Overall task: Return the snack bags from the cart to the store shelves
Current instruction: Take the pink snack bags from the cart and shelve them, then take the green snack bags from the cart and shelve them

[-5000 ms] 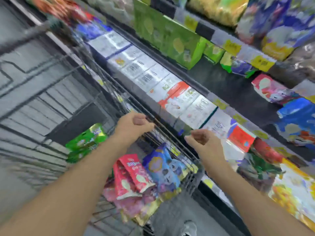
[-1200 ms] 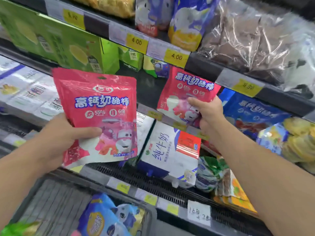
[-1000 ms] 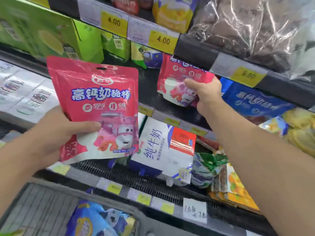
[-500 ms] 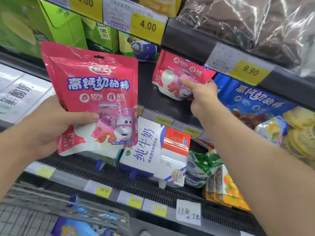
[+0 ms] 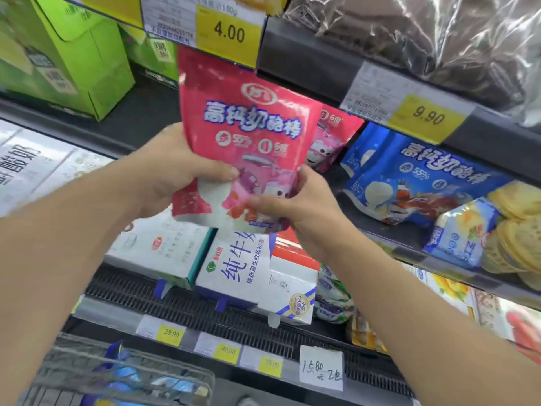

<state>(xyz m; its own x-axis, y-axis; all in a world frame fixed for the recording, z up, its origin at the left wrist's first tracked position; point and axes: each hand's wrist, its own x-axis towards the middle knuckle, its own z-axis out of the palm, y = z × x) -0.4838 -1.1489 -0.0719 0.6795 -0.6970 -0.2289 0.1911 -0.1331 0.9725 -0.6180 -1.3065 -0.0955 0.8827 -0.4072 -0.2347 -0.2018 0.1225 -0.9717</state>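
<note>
The left hand (image 5: 172, 174) is gripping the pink snack bag (image 5: 248, 150) by its lower left side, thumb lying across the front, while the right hand (image 5: 295, 206) is pinching its bottom right corner. Both are probably steadying the upright pouch to slide it in. Just beyond the right hand a matching pink bag (image 5: 330, 139) is already sitting on the shelf (image 5: 377, 227), beside blue bags (image 5: 421, 183). The pouch is glossy, with blue lettering and a cartoon figure.

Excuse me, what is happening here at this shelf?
A person is restocking. Both hands, left hand and right hand, hold a pink snack bag up to the middle shelf, where another pink bag already sits beside blue bags. A blue bag remains in the cart below.
</note>
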